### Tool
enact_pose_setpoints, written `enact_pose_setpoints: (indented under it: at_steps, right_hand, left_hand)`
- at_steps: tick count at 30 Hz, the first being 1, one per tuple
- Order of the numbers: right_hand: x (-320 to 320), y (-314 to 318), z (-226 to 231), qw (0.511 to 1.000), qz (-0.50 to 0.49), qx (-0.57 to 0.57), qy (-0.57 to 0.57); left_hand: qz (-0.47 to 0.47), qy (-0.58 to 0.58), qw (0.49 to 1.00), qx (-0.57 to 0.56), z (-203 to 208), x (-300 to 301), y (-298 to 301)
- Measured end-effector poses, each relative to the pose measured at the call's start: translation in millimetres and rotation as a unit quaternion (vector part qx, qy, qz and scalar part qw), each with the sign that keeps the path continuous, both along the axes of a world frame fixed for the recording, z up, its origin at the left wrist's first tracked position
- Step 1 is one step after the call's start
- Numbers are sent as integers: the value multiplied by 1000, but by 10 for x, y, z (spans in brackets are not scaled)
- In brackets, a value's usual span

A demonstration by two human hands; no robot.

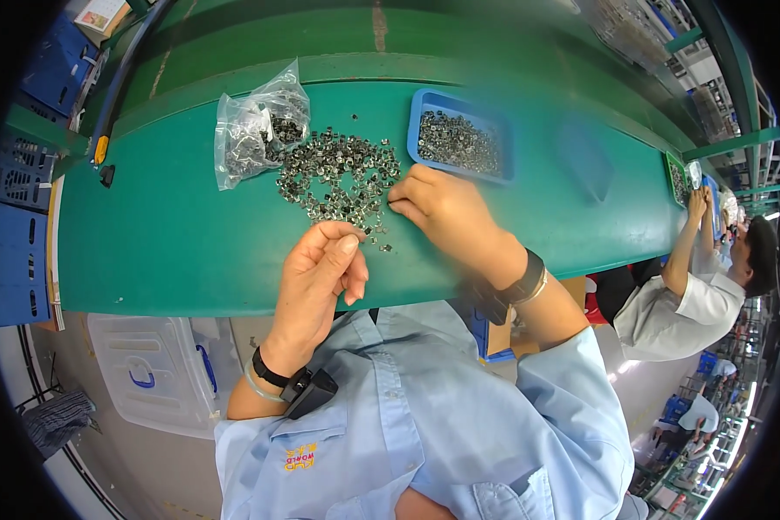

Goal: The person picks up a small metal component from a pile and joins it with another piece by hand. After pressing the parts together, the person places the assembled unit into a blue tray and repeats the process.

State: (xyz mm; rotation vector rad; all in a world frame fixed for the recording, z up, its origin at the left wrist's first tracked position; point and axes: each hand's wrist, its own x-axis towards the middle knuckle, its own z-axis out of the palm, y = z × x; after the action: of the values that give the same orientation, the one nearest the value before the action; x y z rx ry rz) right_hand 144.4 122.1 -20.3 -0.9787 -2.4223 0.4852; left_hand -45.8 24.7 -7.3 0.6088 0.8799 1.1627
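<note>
A loose pile of small shiny metal-and-black parts [338, 169] lies spread on the green table mat [165, 251]. Just below the pile, my left hand [316, 273] has thumb and forefinger pinched together, the other fingers curled; what the tips hold is too small to make out. At the pile's right edge, my right hand [446, 212] is closed with its fingertips down by the parts, and anything between them is hidden. Beyond that hand stands a blue tray [510, 156] with many similar small parts in it. A clear plastic bag [238, 139] of such parts leans against the pile's upper left.
Green shelf framing [338, 68] runs along the table's far side. Blue crates [17, 260] stack at the left, and a lidded clear plastic box [152, 368] stands below the table. At the right, a person in a light shirt [680, 316] works at the same bench.
</note>
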Motion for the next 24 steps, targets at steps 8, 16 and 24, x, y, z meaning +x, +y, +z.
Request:
enact_pose_setpoints:
  at_steps: [8, 16, 24]
  right_hand:
    - [118, -364, 445, 973, 6, -179, 148]
    - [356, -613, 414, 973, 4, -118, 197]
    - [416, -716, 326, 978, -20, 17, 208]
  left_hand:
    - [-36, 57, 998, 3, 82, 265, 9]
    - [-66, -72, 995, -19, 50, 495, -102]
    - [-58, -57, 997, -17, 102, 641, -183]
